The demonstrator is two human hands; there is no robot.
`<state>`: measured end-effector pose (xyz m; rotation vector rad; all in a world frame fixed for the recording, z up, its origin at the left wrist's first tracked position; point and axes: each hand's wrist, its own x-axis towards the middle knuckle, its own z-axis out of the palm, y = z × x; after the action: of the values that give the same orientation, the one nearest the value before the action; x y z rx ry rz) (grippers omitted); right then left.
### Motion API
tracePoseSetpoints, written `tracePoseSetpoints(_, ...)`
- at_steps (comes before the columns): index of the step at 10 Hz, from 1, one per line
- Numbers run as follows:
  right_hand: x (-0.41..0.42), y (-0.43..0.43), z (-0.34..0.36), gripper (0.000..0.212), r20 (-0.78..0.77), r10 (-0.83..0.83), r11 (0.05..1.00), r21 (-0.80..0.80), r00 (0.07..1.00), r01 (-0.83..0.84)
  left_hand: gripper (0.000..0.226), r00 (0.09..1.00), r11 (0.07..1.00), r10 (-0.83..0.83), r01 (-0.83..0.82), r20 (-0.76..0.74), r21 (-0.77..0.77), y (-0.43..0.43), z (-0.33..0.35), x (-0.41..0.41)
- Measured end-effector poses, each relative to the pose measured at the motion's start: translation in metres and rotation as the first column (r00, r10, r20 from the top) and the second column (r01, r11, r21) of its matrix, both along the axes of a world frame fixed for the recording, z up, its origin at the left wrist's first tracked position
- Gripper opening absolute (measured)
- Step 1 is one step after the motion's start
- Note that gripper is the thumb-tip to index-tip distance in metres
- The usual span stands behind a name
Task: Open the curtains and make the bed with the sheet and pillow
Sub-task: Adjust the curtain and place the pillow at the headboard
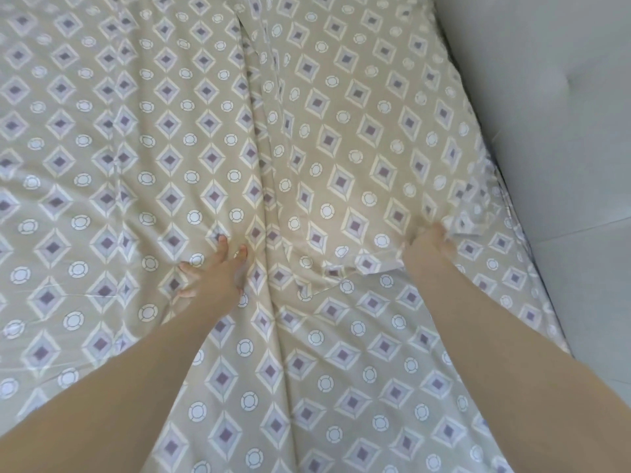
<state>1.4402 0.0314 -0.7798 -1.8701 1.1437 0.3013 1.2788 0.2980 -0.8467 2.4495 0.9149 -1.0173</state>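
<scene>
Left hand [211,273], right hand [429,244] on sheet [341,131]

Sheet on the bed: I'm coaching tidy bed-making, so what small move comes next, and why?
Probably draw the right hand outward, toward the bed's right side: it grips a bunched, turned-over edge of the sheet, while the left hand presses flat beside a long ridge that needs flattening.

Of the person one sees two long, slim, smooth forearms, bare along their whole visible length, which narrow toward the wrists, a bare left hand [211,273] with slender fingers and short rounded nails, and a bare right hand [431,243] whose fingers are mostly hidden from view.
</scene>
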Motion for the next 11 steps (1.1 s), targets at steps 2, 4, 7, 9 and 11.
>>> tracePoseSetpoints(2, -0.002, -0.026, -0.032, 0.01, -0.204, -0.105, 0.88, 0.438, 0.973, 0.187, 0.069, 0.999, 0.996, 0.03, -0.029, -0.017, 0.089, -0.016, 0.012, 0.007)
tracePoseSetpoints(4, 0.022, -0.036, 0.003, 0.042, -0.198, -0.342, 0.746, 0.537, 0.919, 0.394, 0.086, 0.986, 0.967, -0.151, 0.163, -0.076, 0.197, -0.031, 0.024, 0.008)
tracePoseSetpoints(7, 0.035, -0.066, 0.002, 0.027, -0.24, -0.193, 0.854, 0.437, 0.951, 0.283, 0.077, 0.926, 0.94, -0.321, 0.287, 0.197, 0.184, -0.101, 0.058, 0.048)
tracePoseSetpoints(9, 0.048, -0.073, -0.003, 0.009, 0.101, -0.151, 0.906, 0.411, 0.983, 0.097, 0.079, 0.77, 0.704, -0.638, 0.575, 0.015, 0.417, -0.144, 0.035, 0.051)
tracePoseSetpoints(11, 0.038, -0.108, -0.015, 0.005, 0.078, -0.132, 0.954, 0.282, 0.988, 0.105, 0.054, 0.586, 0.5, -0.802, 0.767, -0.12, 0.403, -0.136, 0.034, 0.061)
